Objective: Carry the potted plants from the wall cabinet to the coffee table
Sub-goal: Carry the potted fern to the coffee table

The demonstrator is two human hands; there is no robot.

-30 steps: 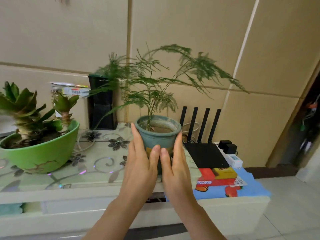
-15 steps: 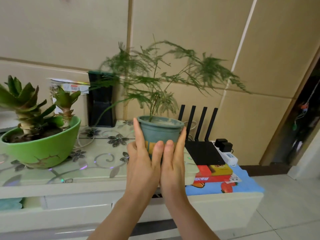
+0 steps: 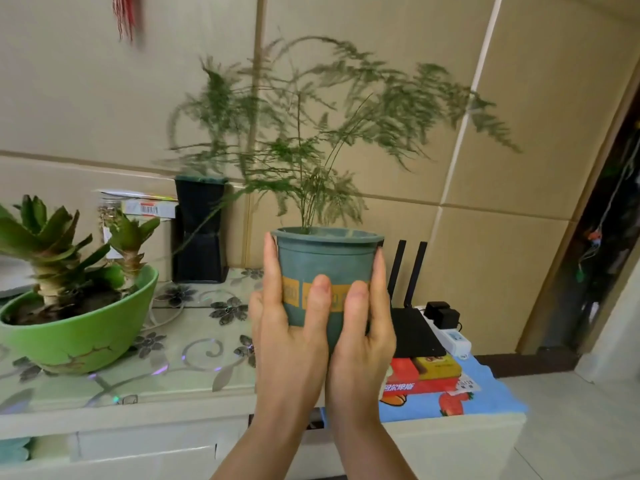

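So the teal pot (image 3: pixel 327 268) with the feathery fern (image 3: pixel 311 133) is up in the air in front of the wall cabinet (image 3: pixel 121 386), cupped from both sides. Left hand (image 3: pixel 287 337) wraps the left wall, right hand (image 3: pixel 363 337) the right, thumbs pressed on the near face over the yellow label. Looks like light plastic with soil inside, so probably not heavy, but top-heavy with those floppy fronds, which I'd guess snag easily. Holding low on the body with palms under seems the safe spot, the rim looks thin.

Far left there's a green bowl planter (image 3: pixel 79 334) with succulents on the flowery glass-look top, waiting its turn. Right of the pot: a black router (image 3: pixel 412 323), power strip (image 3: pixel 453 337), blue cloth (image 3: pixel 485 403). Beige panelled wall behind, tiled floor at right.
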